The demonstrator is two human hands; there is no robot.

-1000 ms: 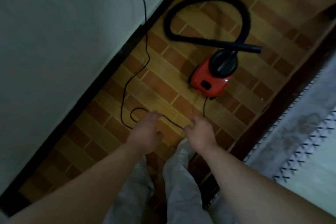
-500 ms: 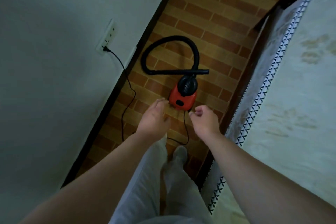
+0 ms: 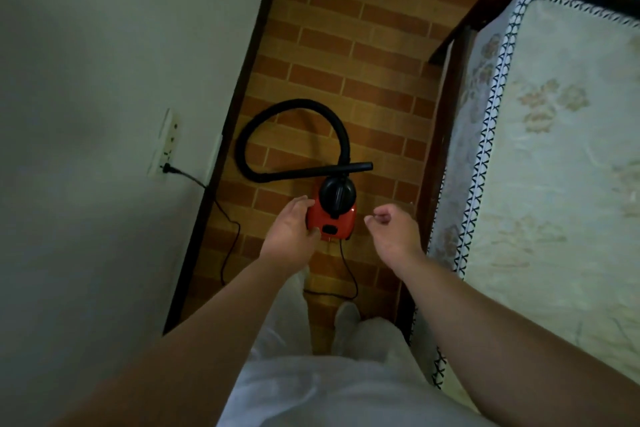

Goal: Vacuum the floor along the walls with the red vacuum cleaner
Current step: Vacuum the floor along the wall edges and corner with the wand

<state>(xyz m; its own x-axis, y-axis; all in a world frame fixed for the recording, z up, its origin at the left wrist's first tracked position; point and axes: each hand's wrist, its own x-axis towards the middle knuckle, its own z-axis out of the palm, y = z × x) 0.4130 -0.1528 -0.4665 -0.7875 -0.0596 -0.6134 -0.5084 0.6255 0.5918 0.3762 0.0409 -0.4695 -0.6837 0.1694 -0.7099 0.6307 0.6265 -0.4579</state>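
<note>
Red vacuum cleaner sits on the brick-pattern floor in the narrow strip between the wall on the left and the bed on the right. Black dome on top of its body. Black hose loops away from it over the floor and comes back, its straight end lying across just beyond the body. Power cord runs from the near side of the vacuum, curls on the floor by the person's feet, then goes up to the wall socket, plugged in.

Left hand is over the vacuum's left side, fingers spread, grip loose and empty; whether it touches the body, cannot tell. Right hand hangs in the air just right of the vacuum, fingers curled in loosely, grip released, grasping nothing. Both forearms bare. Light trousers at the bottom of the view.
</note>
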